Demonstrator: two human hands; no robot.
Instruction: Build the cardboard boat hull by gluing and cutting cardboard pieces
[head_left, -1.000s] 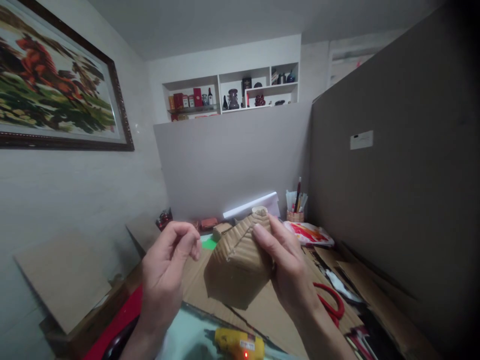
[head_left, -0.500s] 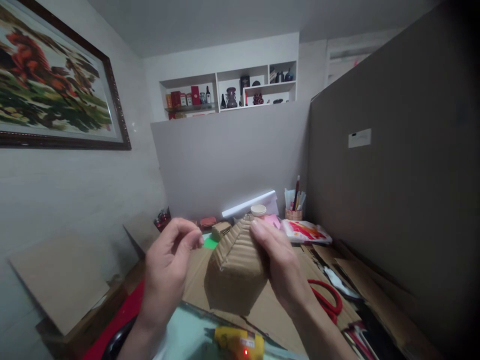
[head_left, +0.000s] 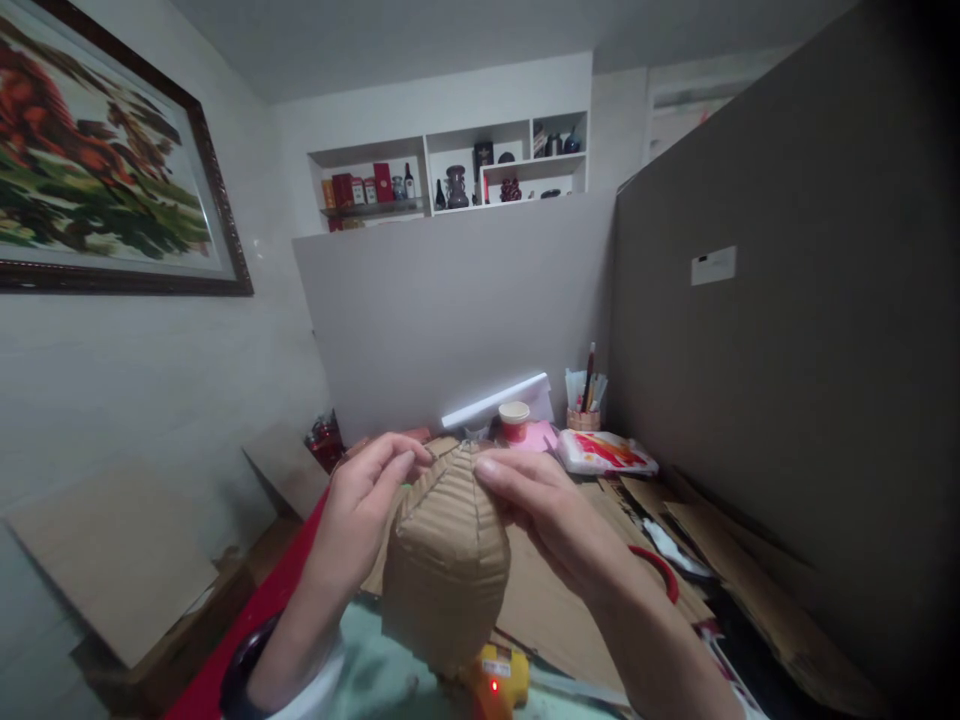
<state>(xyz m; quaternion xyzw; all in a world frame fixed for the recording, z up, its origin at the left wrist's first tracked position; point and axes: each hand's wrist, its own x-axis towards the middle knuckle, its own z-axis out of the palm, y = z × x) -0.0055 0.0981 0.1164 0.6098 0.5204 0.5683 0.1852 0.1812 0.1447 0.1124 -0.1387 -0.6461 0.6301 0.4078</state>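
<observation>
A ridged, domed model of corrugated cardboard [head_left: 446,560] is held up in front of me above the desk. My right hand [head_left: 547,515] grips its top right side, fingers curled over the peak. My left hand [head_left: 367,500] pinches the top left edge of the same model with thumb and fingertips. A yellow glue gun [head_left: 499,680] with a red light lies just under the model on the desk.
Red scissors [head_left: 664,570] and cardboard scraps lie to the right on flat cardboard sheets [head_left: 555,610]. A pen cup [head_left: 583,415], a red cup [head_left: 514,418] and a printed pack [head_left: 604,452] stand at the back. Grey partition boards [head_left: 787,330] close the back and right.
My left hand has moved in and taken hold of the model's top edge. The model has turned and dropped lower and to the left. The view has tilted slightly.
</observation>
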